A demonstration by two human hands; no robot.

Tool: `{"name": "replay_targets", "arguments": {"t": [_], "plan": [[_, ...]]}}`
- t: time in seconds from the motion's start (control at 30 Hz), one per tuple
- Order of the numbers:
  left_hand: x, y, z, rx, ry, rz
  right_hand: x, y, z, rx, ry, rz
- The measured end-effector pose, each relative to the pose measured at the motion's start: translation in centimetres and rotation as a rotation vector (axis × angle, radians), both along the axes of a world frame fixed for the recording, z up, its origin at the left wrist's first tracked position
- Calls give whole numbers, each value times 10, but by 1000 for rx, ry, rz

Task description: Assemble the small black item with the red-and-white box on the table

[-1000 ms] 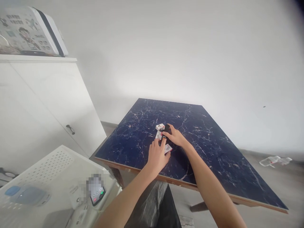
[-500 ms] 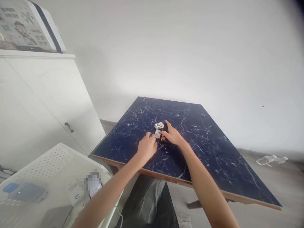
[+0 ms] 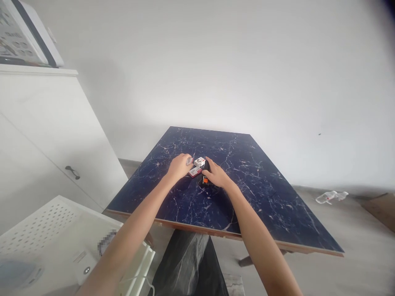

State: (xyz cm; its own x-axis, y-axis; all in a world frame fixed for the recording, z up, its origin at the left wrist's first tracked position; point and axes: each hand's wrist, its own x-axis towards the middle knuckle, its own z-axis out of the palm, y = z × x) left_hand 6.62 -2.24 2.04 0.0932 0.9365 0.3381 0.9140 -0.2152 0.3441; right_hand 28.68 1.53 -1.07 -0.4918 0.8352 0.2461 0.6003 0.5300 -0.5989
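On the dark blue marble-patterned table (image 3: 262,193) lie small white and red boxes (image 3: 199,161). My left hand (image 3: 179,165) is curled over a flat red and white box (image 3: 195,172), fingers closed on it. Just right of it, my right hand (image 3: 217,176) grips a small black object with an orange spot (image 3: 205,179), pressed against the tabletop. The two hands are close together near the table's middle.
A white cabinet (image 3: 46,135) with a dark handle stands at the left. A white perforated appliance (image 3: 55,230) is at the lower left. A black bag (image 3: 188,267) sits under the table's near edge. A crushed plastic bottle (image 3: 330,197) lies on the floor at right.
My left hand has moved forward and left across the table, carrying the flat red and white box up beside the other box. My right hand stays on the black object. The camera has panned right.
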Motion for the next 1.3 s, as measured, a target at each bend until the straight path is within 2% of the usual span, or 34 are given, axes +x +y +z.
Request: {"name": "replay_targets", "arguments": {"t": [0.07,0.13,0.27,0.43,0.6,0.87,1.03,1.17,1.3], "plan": [[7,7,-4,-58,6,-174,0,-1,0,5,9,3],[11,9,-10,-141,-4,-273,2,-1,0,2,22,5],[9,5,-22,-184,-72,-308,4,0,-2,-2,32,5],[1,6,-23,-287,-191,-447,7,0,-3,-2,56,-11],[4,8,-22,-370,-252,-439,8,-2,0,-13,75,-12],[7,0,-19,-337,-225,-432,7,-4,3,-41,95,-9],[5,-3,-20,-369,-277,-415,8,-6,4,-58,128,-1],[9,-6,-22,-329,-304,-386,9,-8,5,-70,176,14],[12,-7,-22,-333,-339,-431,12,-9,5,-138,192,24]]}}
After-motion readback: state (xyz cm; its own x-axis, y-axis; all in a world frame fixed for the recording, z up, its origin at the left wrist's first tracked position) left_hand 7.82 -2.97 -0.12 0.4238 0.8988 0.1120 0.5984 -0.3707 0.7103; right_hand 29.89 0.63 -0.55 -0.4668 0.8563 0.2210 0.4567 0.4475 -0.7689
